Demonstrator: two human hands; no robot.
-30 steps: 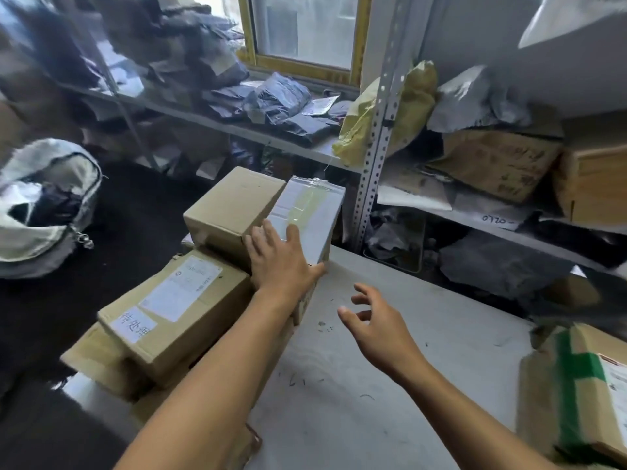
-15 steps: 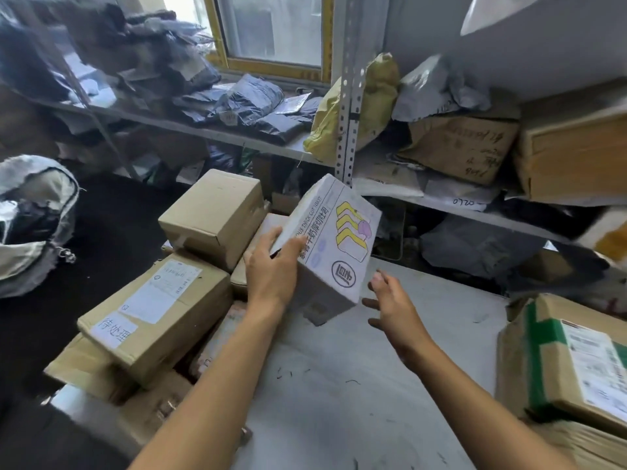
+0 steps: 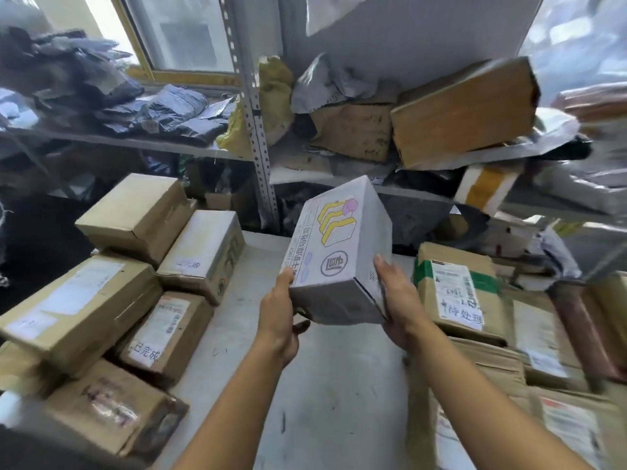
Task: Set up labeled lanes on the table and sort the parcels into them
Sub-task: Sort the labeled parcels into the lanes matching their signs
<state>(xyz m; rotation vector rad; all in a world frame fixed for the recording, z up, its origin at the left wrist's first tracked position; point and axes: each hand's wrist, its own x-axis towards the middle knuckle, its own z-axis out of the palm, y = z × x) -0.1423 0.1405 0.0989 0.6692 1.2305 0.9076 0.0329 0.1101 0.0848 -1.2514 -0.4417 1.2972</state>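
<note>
A white box point(image 3: 342, 252) with a yellow and purple print hangs tilted above the grey table point(image 3: 325, 395). My left hand point(image 3: 280, 317) grips its lower left corner, thumb on the printed face. My right hand point(image 3: 398, 300) holds its right side, fingers flat against the box. On the table's left lies a heap of brown cardboard parcels point(image 3: 84, 300), some with white handwritten labels point(image 3: 146, 351). Another group of brown parcels point(image 3: 458, 293) lies on the right, the nearest bearing green tape and a shipping label.
Behind the table stands a metal shelf rack point(image 3: 258, 137) crammed with grey mailer bags, a yellow bag and cardboard boxes. A window point(image 3: 183, 32) is at the back left. A bare strip of table runs between the two parcel groups.
The white box was lifted off the left heap and carried right to the table's middle. My right hand, empty before, now holds its right side.
</note>
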